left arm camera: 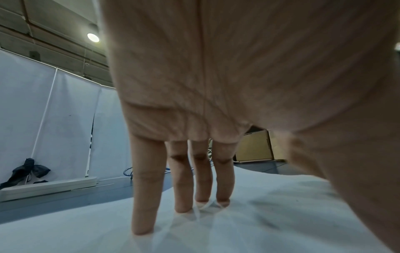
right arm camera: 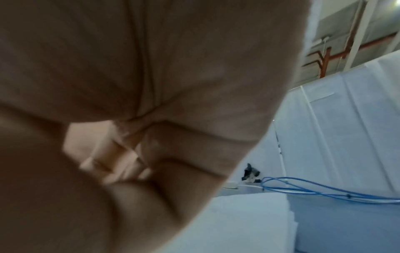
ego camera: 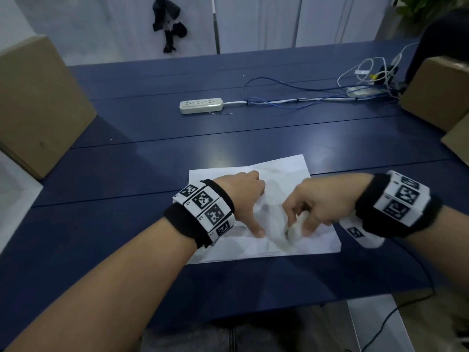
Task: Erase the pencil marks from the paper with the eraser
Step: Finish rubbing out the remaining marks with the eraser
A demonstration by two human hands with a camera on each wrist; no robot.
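A stack of white paper (ego camera: 279, 174) lies on the blue table near the front edge. My left hand (ego camera: 243, 191) presses flat on its left half, fingers straight (left arm camera: 184, 179) and thumb spread toward the middle. My right hand (ego camera: 312, 207) is curled over the sheet's middle and pinches a white eraser (ego camera: 294, 228) whose lower end touches the paper. The hand is motion-blurred. In the right wrist view curled fingers (right arm camera: 173, 154) fill the frame and hide the eraser. Faint grey smudges show on the paper (left arm camera: 281, 205); no distinct pencil lines are visible.
A white power strip (ego camera: 201, 105) lies farther back on the table (ego camera: 127, 174), with blue and white cables (ego camera: 304, 97) running right. Cardboard boxes stand at the left (ego camera: 38, 105) and right (ego camera: 439, 90) edges. White partition panels close off the back.
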